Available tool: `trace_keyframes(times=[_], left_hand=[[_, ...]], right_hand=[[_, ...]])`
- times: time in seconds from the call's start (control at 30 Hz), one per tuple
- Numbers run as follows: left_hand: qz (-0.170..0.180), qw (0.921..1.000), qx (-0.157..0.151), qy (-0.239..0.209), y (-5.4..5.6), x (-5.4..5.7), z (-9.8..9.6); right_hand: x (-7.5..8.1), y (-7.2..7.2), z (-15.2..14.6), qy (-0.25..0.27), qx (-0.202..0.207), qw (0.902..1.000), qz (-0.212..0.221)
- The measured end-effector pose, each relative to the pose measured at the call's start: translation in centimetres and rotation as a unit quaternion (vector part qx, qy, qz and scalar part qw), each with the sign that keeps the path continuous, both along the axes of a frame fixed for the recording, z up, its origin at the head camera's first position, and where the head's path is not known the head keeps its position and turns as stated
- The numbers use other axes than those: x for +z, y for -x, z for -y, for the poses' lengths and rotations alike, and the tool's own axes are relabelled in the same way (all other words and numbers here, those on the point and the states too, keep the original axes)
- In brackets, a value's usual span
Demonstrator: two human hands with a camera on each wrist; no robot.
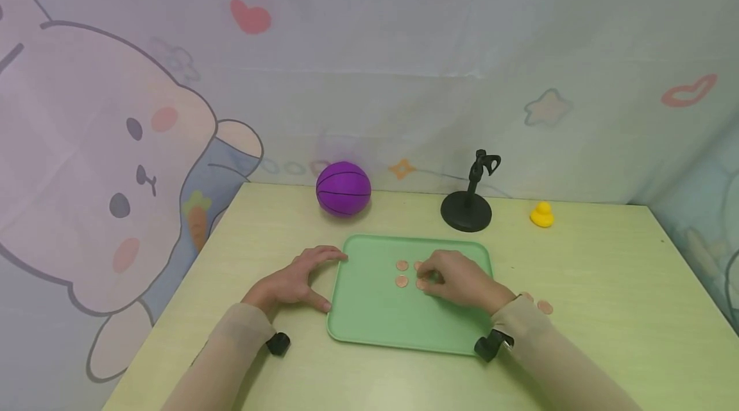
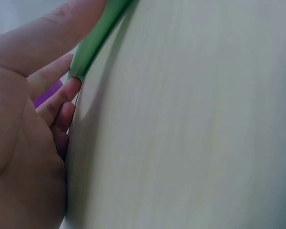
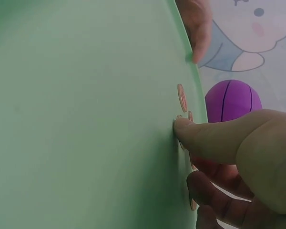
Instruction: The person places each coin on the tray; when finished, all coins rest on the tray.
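two copper coins (image 1: 420, 283) partly hidden behind the right hand (image 1: 458, 277)

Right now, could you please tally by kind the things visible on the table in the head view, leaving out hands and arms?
Round copper-coloured coins: 6 (the right hand may hide more)
Green rectangular tray: 1
Purple ball with black lines: 1
Black stand with round base: 1
Yellow toy duck: 1
Total: 10 visible

An indoor play-like corner, home or studio unclear: a pale creased fabric backdrop (image 1: 369, 90) printed with a cartoon animal (image 1: 75, 142) and pink hearts (image 1: 251, 18) fills the upper frame, behind a light wood-grain tabletop (image 1: 600, 263) with a round purple ball (image 1: 343, 189) and small yellow duck (image 1: 543, 215)
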State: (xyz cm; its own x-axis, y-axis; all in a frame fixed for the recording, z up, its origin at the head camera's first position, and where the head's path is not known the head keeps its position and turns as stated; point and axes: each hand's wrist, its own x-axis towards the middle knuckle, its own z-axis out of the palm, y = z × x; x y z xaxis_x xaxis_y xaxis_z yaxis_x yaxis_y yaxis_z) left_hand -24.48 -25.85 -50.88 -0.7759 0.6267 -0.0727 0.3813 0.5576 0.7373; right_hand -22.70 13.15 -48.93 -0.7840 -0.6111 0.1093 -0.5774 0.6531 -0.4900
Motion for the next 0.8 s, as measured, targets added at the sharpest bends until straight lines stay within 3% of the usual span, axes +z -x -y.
trace_keyframes(times=[0.8], left_hand=[[0.000,1.0000,0.000,-0.003,-0.06,-0.02,0.04]], right_hand=[[0.12,0.02,0.44,0.002,-0.026,0.9995,-0.017]])
